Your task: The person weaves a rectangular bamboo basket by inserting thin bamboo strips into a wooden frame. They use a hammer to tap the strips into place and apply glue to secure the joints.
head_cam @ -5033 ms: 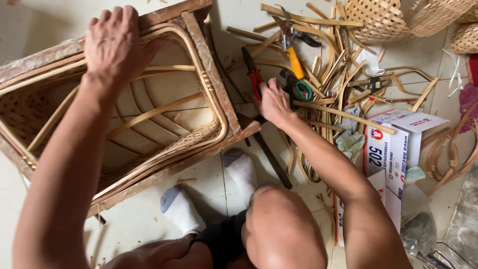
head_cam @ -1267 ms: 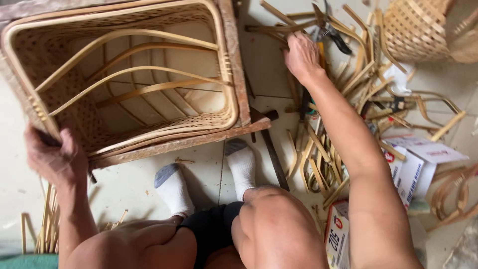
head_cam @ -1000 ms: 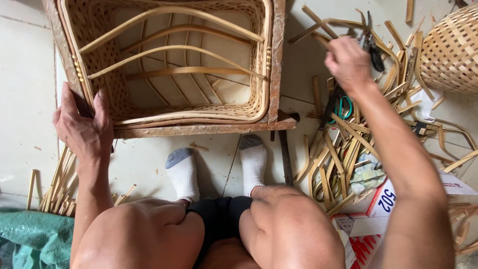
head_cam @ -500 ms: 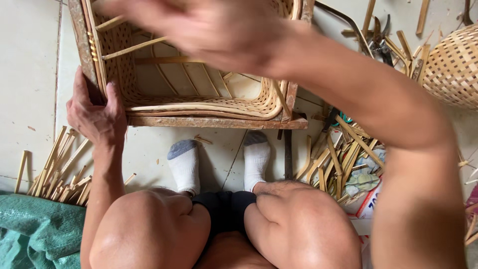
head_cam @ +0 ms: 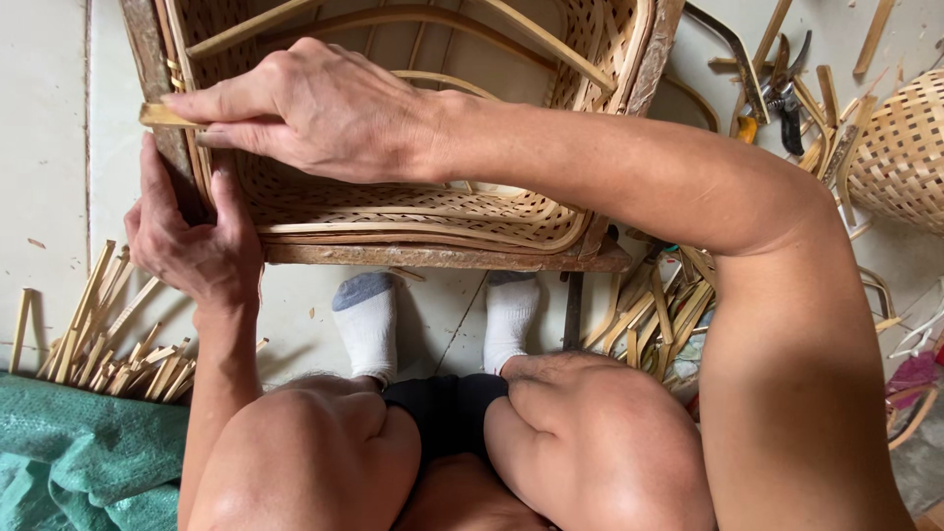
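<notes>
Pale floor tiles (head_cam: 44, 147) carry everything in view, seen from above over a person's bare knees and white-socked feet. Across the top lies a large woven bamboo basket (head_cam: 413, 206), its open side facing up, curved ribs running across its inside and a dark wooden frame (head_cam: 433, 258) along its near edge, just above the socks.

At the basket's left corner the left hand (head_cam: 192, 246) grips the frame, thumb and fingers closed around the upright edge. Reaching across from the right, the right hand (head_cam: 305, 108) pinches a thin flat bamboo strip (head_cam: 162, 115) between its fingers, with the strip's end sticking out to the left at the basket's left wall, just above the left hand.

On the floor to the left lies a bundle of short cut bamboo sticks (head_cam: 93, 339), beside a green cloth (head_cam: 84, 457) in the lower corner. To the right, loose bamboo splints (head_cam: 654, 315) are scattered by the right knee. Farther up are pliers (head_cam: 787, 93) with dark handles and a smaller round open-weave basket (head_cam: 900, 147) at the right edge.
</notes>
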